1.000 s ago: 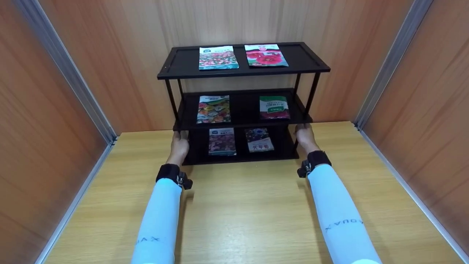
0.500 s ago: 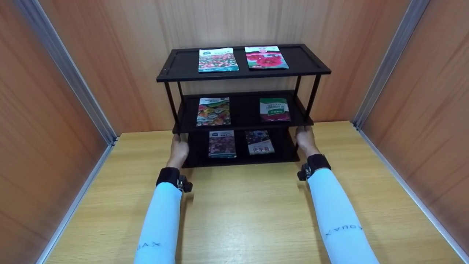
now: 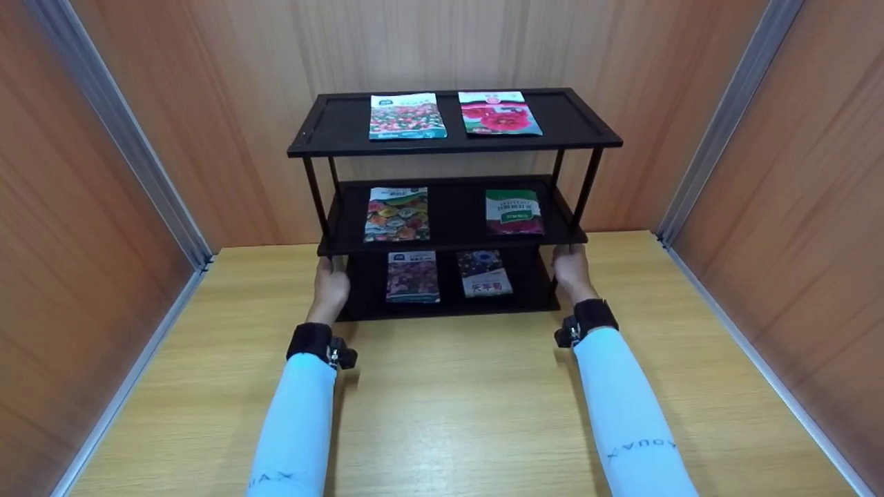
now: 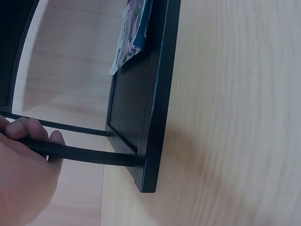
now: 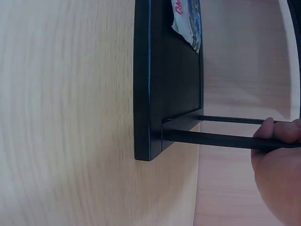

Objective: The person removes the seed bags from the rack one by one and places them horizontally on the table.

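A black three-tier rack (image 3: 456,217) stands upright on the wooden surface, two seed packets lying on each tier. My left hand (image 3: 330,288) grips its front left post (image 4: 94,154) just under the middle shelf, fingers curled round it. On the other side my right hand (image 3: 572,273) holds the front right post (image 5: 216,139) at about the same height. The top tier bears a pink-flower packet (image 3: 407,117) and a red-flower packet (image 3: 500,114). A multicoloured packet (image 3: 397,215) and a green one (image 3: 514,212) lie on the middle shelf. Below are a purple-flower packet (image 3: 412,277) and a blue-flower packet (image 3: 485,274).
A wood-grain back wall (image 3: 442,41) rises behind the rack. Side panels (image 3: 90,207) with metal corner strips enclose the left and right. Pale wooden tabletop (image 3: 442,400) stretches in front of the rack, between the two sleeved forearms.
The rack has slid a little toward me, away from the back wall, with both hands still on its posts. The packets ride along on their shelves. The view has shifted slightly.
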Action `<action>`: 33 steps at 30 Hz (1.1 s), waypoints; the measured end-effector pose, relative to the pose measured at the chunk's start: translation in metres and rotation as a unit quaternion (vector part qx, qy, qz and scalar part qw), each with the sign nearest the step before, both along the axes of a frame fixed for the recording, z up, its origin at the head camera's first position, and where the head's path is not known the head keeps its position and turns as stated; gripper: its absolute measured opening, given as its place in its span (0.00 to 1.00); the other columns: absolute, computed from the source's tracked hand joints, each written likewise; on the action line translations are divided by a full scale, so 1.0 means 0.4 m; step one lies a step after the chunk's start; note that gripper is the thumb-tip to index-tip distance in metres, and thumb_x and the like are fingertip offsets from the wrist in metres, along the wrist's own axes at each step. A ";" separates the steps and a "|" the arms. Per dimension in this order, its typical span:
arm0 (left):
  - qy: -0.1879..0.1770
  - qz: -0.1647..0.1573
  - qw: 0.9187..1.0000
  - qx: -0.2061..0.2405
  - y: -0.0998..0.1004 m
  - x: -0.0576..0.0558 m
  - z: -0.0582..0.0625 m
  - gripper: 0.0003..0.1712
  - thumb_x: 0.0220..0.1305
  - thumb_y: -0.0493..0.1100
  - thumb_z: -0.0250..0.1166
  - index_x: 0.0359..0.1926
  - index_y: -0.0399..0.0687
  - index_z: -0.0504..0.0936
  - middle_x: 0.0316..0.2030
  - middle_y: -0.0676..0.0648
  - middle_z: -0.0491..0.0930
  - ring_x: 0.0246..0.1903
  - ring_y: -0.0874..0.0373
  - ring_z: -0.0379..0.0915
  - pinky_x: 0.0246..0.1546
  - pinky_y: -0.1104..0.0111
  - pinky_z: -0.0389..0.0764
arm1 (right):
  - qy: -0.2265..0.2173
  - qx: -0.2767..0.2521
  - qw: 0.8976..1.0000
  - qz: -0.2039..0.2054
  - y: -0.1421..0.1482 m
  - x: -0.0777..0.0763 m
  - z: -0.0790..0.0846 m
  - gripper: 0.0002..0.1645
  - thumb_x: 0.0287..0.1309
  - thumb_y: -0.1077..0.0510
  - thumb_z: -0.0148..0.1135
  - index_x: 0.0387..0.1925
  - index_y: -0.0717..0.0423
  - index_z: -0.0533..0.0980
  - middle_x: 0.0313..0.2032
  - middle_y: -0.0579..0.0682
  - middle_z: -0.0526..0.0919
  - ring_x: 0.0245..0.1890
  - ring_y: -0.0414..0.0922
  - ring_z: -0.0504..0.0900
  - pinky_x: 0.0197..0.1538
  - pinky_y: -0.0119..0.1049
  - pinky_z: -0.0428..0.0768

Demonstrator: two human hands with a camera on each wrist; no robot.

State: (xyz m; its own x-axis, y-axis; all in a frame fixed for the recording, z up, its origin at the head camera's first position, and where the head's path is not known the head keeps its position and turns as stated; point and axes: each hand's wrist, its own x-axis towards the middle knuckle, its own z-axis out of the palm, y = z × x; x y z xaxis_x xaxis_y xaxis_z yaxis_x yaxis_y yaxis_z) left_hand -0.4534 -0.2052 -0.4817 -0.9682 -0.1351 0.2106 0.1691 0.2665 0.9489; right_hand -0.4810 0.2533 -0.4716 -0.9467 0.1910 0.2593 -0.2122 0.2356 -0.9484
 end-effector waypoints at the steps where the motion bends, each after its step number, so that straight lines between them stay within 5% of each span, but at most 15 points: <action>1: 0.001 0.001 1.000 -0.002 -0.003 -0.001 0.001 0.35 0.84 0.57 0.33 0.83 0.54 0.40 0.81 0.43 0.46 0.80 0.49 0.36 0.79 0.57 0.43 | 0.000 0.003 1.000 0.000 -0.002 0.001 -0.001 0.31 0.80 0.55 0.38 0.79 0.55 0.55 0.16 0.39 0.62 0.15 0.36 0.60 0.21 0.28 0.60; 8: 0.004 0.001 1.000 0.010 -0.003 -0.003 -0.003 0.35 0.84 0.55 0.34 0.83 0.51 0.40 0.81 0.42 0.45 0.80 0.49 0.35 0.79 0.58 0.43 | -0.001 0.014 1.000 -0.005 -0.004 0.002 0.000 0.25 0.80 0.54 0.36 0.68 0.62 0.66 0.15 0.40 0.61 0.14 0.36 0.58 0.21 0.29 0.58; 15: 0.011 0.001 1.000 0.013 0.000 -0.002 -0.005 0.34 0.84 0.56 0.34 0.83 0.52 0.42 0.81 0.43 0.46 0.80 0.49 0.38 0.79 0.59 0.47 | 0.003 0.009 1.000 -0.015 -0.004 0.001 -0.003 0.30 0.79 0.57 0.39 0.77 0.58 0.59 0.17 0.41 0.62 0.16 0.37 0.60 0.23 0.30 0.61; 22: 0.019 0.004 0.999 0.027 0.002 -0.003 -0.008 0.35 0.84 0.55 0.34 0.83 0.50 0.42 0.80 0.42 0.48 0.79 0.48 0.40 0.78 0.58 0.48 | 0.002 0.011 1.000 -0.010 -0.002 -0.005 -0.008 0.21 0.80 0.56 0.38 0.64 0.60 0.67 0.16 0.39 0.60 0.15 0.36 0.57 0.22 0.29 0.59; 26: 0.025 -0.007 0.999 0.043 0.001 -0.004 -0.005 0.34 0.84 0.53 0.34 0.83 0.49 0.41 0.81 0.42 0.47 0.80 0.48 0.38 0.79 0.57 0.46 | 0.012 -0.006 1.000 -0.005 -0.003 -0.005 -0.007 0.25 0.80 0.57 0.37 0.69 0.61 0.66 0.15 0.39 0.60 0.14 0.36 0.58 0.21 0.29 0.60; 28: 0.012 -0.010 0.999 0.048 0.007 0.014 0.019 0.33 0.85 0.50 0.34 0.82 0.46 0.41 0.81 0.40 0.46 0.80 0.47 0.37 0.79 0.56 0.45 | 0.019 -0.013 1.000 -0.003 -0.003 -0.004 -0.006 0.25 0.80 0.58 0.37 0.71 0.61 0.65 0.15 0.40 0.60 0.14 0.36 0.58 0.21 0.29 0.59; 33: 0.005 -0.001 0.999 0.041 0.007 0.009 0.012 0.35 0.85 0.53 0.34 0.83 0.46 0.40 0.81 0.40 0.45 0.80 0.47 0.36 0.79 0.55 0.45 | 0.029 -0.010 1.000 -0.005 -0.007 -0.009 -0.003 0.15 0.80 0.57 0.37 0.46 0.57 0.72 0.14 0.39 0.60 0.13 0.35 0.56 0.19 0.28 0.57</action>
